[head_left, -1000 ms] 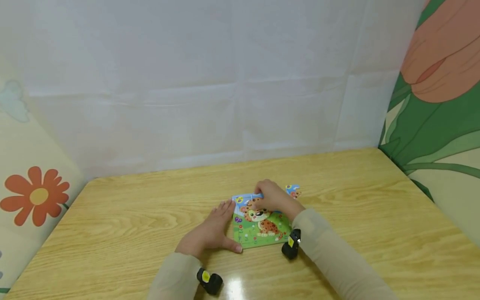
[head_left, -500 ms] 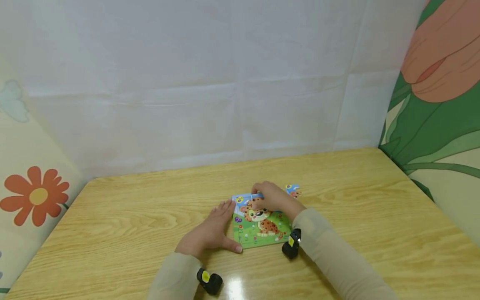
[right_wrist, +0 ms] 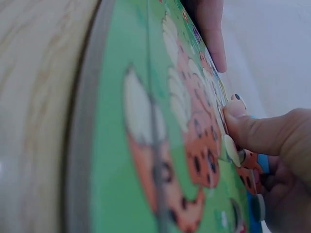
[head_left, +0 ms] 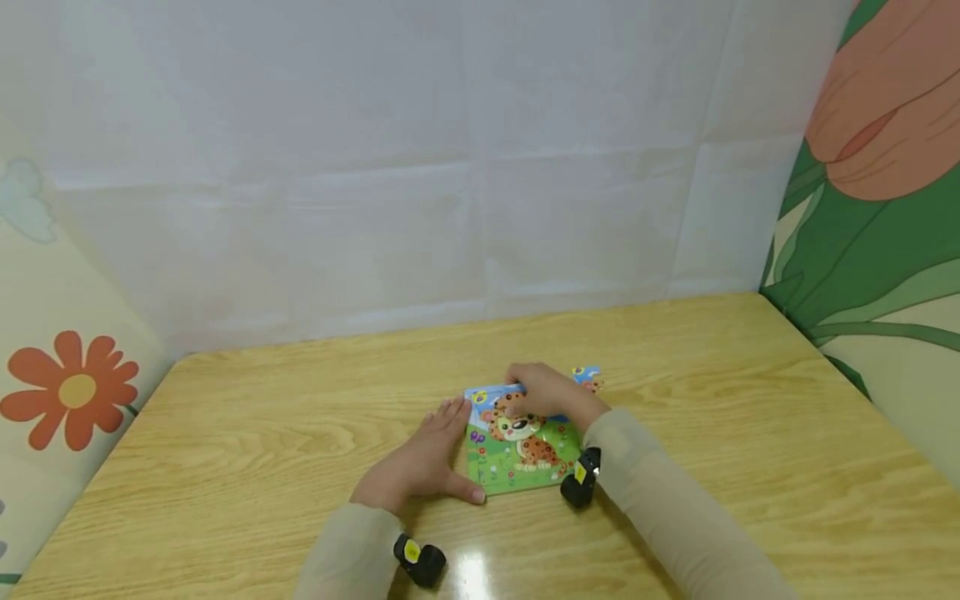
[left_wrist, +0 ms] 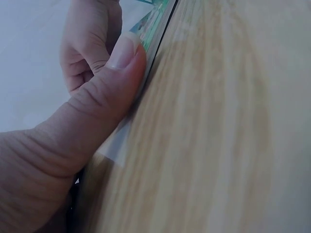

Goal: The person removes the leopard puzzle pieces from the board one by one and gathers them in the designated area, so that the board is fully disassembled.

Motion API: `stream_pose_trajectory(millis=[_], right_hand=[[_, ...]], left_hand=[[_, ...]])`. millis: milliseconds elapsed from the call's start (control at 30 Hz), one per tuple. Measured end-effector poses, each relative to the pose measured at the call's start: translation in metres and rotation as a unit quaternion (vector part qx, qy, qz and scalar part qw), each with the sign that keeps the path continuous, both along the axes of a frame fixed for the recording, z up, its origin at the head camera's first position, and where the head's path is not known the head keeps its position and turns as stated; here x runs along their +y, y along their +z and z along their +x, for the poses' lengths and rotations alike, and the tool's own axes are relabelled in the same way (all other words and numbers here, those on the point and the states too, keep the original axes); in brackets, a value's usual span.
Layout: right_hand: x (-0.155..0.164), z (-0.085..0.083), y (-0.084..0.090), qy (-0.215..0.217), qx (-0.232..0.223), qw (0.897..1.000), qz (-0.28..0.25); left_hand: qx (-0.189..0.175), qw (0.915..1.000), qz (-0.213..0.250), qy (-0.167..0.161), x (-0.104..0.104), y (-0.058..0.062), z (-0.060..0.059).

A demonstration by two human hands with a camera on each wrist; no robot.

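Note:
A square leopard puzzle board (head_left: pixel 525 454) lies flat on the wooden table (head_left: pixel 300 433). My left hand (head_left: pixel 438 457) rests at its left side, fingers straight along the edge. Its thumb (left_wrist: pixel 116 80) presses the near edge of the board (left_wrist: pixel 158 29). My right hand (head_left: pixel 536 393) sits curled over the board's far part. In the right wrist view its thumb (right_wrist: pixel 255 132) presses an orange spotted piece (right_wrist: pixel 248 162) onto the picture (right_wrist: pixel 160 145), with the fingers bent behind it. The left hand's fingertip (right_wrist: pixel 214 34) shows at the far side.
One loose puzzle piece (head_left: pixel 587 377) lies on the table just beyond the right hand. A white sheet wall (head_left: pixel 450 167) stands behind the table, and flower-patterned panels (head_left: pixel 862 208) close both sides. A black camera (head_left: pixel 420 560) sits at each wrist.
The right hand has shifted very slightly on the far part of the puzzle. The left hand and the board have stayed in place.

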State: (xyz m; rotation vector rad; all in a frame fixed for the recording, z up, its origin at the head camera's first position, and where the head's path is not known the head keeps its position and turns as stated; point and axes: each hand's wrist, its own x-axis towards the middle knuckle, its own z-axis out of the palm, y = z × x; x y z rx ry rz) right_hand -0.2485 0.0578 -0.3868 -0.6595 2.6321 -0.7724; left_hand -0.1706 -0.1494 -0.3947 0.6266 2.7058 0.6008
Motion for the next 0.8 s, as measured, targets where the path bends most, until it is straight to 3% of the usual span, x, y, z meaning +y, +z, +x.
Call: stream_pose_trajectory(millis=[333, 800], right_hand=[[-0.0002, -0.0016, -0.0008, 0.016, -0.009, 1.000, -0.016], [-0.0004, -0.0045, 0.0034, 0.064, 0.027, 0.998, 0.005]], left_hand=[[-0.004, 1.0000, 0.004, -0.003, 0.0001, 0.0011, -0.0014], [-0.001, 1.0000, 0.001, -0.005, -0.0023, 0.0008, -0.0006]])
